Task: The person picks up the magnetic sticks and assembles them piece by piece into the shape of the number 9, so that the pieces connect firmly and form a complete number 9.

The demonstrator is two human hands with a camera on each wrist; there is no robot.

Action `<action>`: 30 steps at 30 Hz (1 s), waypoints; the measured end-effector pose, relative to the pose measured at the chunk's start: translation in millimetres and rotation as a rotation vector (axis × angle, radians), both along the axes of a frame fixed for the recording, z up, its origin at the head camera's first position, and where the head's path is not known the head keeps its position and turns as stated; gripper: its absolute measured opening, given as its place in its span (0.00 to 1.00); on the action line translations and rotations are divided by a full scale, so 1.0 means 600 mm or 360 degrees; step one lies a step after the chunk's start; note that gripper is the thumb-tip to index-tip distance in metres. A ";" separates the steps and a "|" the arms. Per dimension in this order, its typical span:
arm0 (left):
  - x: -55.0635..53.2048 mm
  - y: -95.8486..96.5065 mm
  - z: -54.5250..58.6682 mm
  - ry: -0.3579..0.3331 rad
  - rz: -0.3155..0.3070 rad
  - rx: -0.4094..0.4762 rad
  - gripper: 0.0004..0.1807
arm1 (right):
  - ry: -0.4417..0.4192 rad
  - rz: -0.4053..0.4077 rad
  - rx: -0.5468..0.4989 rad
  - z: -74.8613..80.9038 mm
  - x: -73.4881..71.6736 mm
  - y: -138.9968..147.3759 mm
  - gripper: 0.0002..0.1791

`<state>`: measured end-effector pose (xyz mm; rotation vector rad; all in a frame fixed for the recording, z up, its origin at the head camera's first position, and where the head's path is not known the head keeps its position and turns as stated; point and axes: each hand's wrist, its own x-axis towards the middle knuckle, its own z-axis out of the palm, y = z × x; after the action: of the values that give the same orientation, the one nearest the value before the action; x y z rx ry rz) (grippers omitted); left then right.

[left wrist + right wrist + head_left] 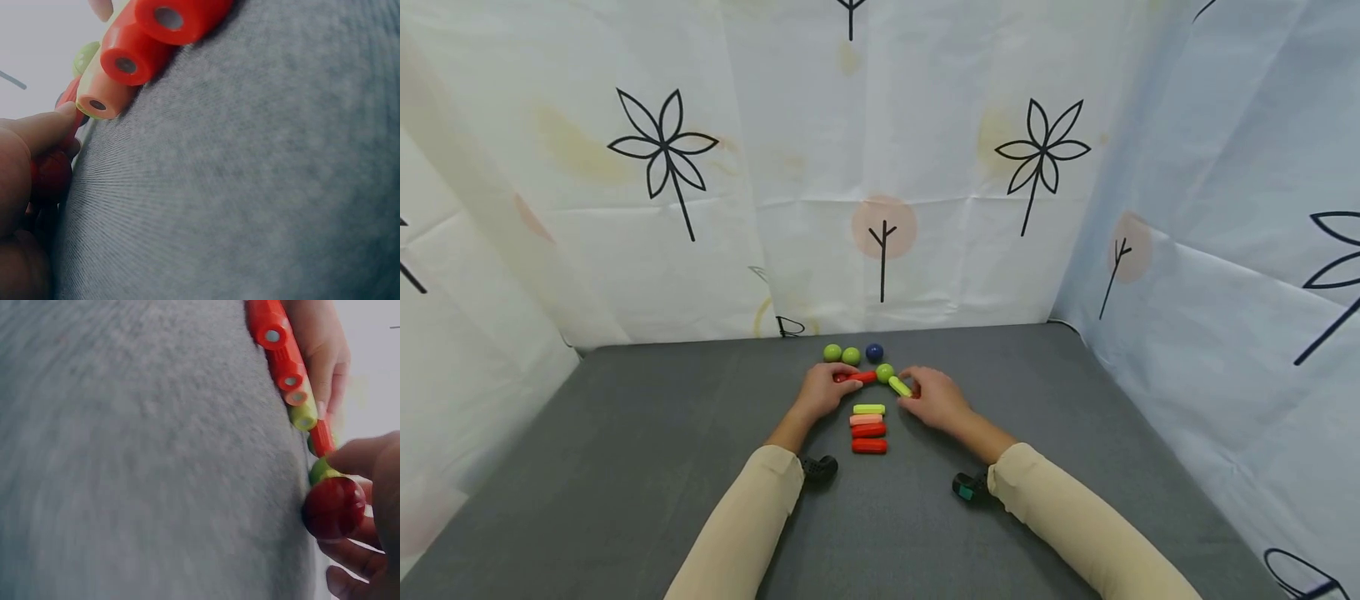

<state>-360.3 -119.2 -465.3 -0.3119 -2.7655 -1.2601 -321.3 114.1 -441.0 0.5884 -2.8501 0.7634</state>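
My left hand (823, 390) grips a red rod (867, 377) near its left end, where a red ball (51, 175) sits under the fingers. A green ball (885, 372) joins the rod's other end. From that ball a yellow-green rod (900, 386) slants down to the right, pinched between the thumb and fingers of my right hand (934, 398). At its near end is a dark red ball (334, 508), mostly covered by the hand in the head view.
Nearer me, a stack of rods lies side by side: yellow-green (868, 409), salmon (866, 420), and two red rods (869, 447) with grey disc ends. Behind the hands are two green balls (832, 353) and a dark blue ball (874, 353). A printed cloth wall (820, 250) borders the grey table (662, 433).
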 end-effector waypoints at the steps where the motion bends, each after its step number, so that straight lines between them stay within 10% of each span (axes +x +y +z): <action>1: 0.000 0.000 0.000 -0.0002 0.0000 -0.0003 0.14 | -0.0012 0.0045 -0.0024 0.001 0.002 0.005 0.20; 12: 0.003 0.004 0.002 0.0010 -0.0011 -0.0016 0.13 | -0.0067 0.0487 -0.0029 0.006 0.005 0.061 0.18; 30: 0.007 0.001 0.017 0.0020 -0.0006 0.0066 0.16 | -0.0071 0.0491 -0.0097 0.003 0.023 0.083 0.15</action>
<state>-356.3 -118.5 -455.2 -0.3209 -2.7256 -1.3102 -307.7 163.6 -439.4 1.0303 -2.7981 0.9142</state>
